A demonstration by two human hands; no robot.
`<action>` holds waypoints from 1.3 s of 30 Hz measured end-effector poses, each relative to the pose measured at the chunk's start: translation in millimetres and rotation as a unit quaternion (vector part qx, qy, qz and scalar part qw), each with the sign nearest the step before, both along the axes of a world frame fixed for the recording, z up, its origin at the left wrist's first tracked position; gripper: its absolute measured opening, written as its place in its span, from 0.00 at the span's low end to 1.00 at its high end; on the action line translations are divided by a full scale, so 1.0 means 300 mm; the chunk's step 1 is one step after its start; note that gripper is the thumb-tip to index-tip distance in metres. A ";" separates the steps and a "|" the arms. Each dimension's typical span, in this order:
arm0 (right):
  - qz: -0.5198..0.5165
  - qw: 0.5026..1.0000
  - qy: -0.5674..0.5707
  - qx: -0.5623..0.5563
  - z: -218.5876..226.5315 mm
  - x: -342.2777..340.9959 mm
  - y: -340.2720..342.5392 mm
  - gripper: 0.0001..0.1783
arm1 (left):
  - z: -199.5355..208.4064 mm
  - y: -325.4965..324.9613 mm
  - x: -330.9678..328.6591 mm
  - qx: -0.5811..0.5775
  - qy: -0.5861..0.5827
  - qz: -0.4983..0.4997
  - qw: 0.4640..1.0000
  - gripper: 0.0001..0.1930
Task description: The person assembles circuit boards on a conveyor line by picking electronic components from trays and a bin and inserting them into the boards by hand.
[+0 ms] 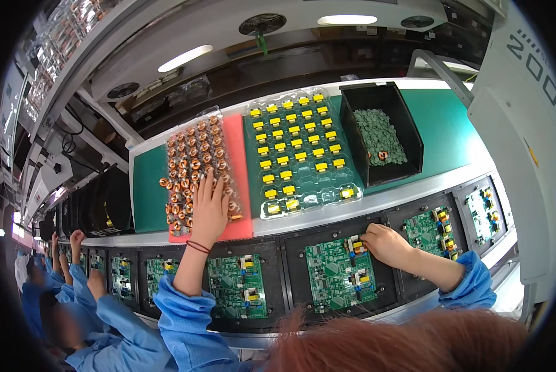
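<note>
My left hand [210,208] lies over a clear tray of copper-wound ring coils [191,146], its fingers stretched out and touching the coils in the tray's lower right part. A dark red band circles that wrist. My right hand [386,245] is at the upper right corner of a green circuit board [337,273], thumb and fingertips pressed together next to a copper coil [356,246] and yellow parts. What those fingertips hold, if anything, is hidden. The board sits in a black carrier [296,279] and bears yellow and black components along its right side.
Right of the coils, a clear tray [295,149] holds many yellow transformers. A black bin [414,149] holds small grey-green parts and a couple of coils. More boards in carriers [238,279] line the conveyor. Co-workers in blue sleeves [120,322] work at the left.
</note>
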State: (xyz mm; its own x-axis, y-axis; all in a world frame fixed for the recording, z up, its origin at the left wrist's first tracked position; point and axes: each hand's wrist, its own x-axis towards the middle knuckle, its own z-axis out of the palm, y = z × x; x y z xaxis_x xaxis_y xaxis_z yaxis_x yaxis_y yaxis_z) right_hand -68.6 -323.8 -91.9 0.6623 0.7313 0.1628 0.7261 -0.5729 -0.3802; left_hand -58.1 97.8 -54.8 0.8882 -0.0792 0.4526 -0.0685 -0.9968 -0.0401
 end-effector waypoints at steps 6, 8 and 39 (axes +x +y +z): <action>-0.031 0.996 0.077 0.009 0.005 -0.011 -0.030 0.10 | 0.003 0.023 0.006 -0.027 0.015 -0.036 0.999 0.20; -0.035 0.992 0.125 0.006 0.029 0.000 -0.030 0.11 | 0.020 0.017 0.008 -0.054 0.014 -0.022 0.998 0.21; -0.196 0.684 0.511 0.483 0.145 0.000 -0.073 0.14 | 0.104 0.024 -0.049 -0.031 0.041 -0.096 0.994 0.12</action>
